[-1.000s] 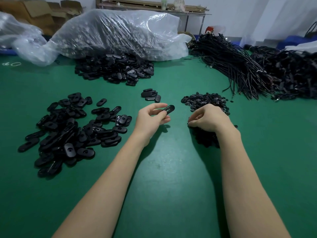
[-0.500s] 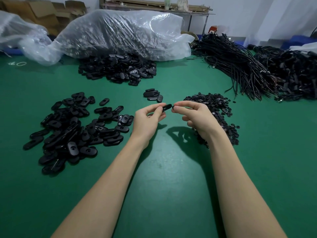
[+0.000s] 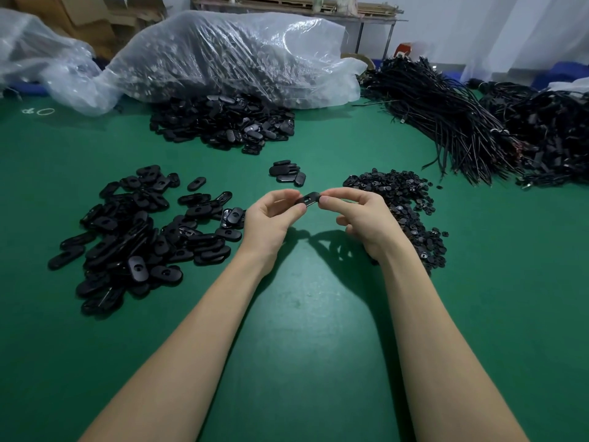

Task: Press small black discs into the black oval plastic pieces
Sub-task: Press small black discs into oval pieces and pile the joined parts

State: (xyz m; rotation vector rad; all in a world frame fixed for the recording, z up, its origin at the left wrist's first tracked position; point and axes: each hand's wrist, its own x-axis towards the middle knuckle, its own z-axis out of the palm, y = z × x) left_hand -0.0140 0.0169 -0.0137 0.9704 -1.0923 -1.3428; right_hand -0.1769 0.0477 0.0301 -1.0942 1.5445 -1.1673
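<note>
A black oval plastic piece [image 3: 308,199] is held above the green table [image 3: 302,314] between both hands. My left hand [image 3: 271,220] pinches its left end with thumb and fingers. My right hand [image 3: 360,218] pinches its right end with thumb and forefinger; whether a disc sits under those fingertips I cannot tell. A heap of small black discs [image 3: 404,202] lies just right of my right hand. A large spread of black oval pieces [image 3: 137,234] lies to the left. A little stack of oval pieces [image 3: 288,172] sits just beyond the hands.
Farther back lies another heap of oval pieces [image 3: 223,122] in front of a big clear plastic bag [image 3: 229,59]. Bundles of black cords [image 3: 462,122] cover the right rear of the table. Cardboard boxes [image 3: 95,14] stand at the back left.
My right hand left the disc heap and rose to meet the oval piece in my left hand. Both hands now pinch the piece between them.
</note>
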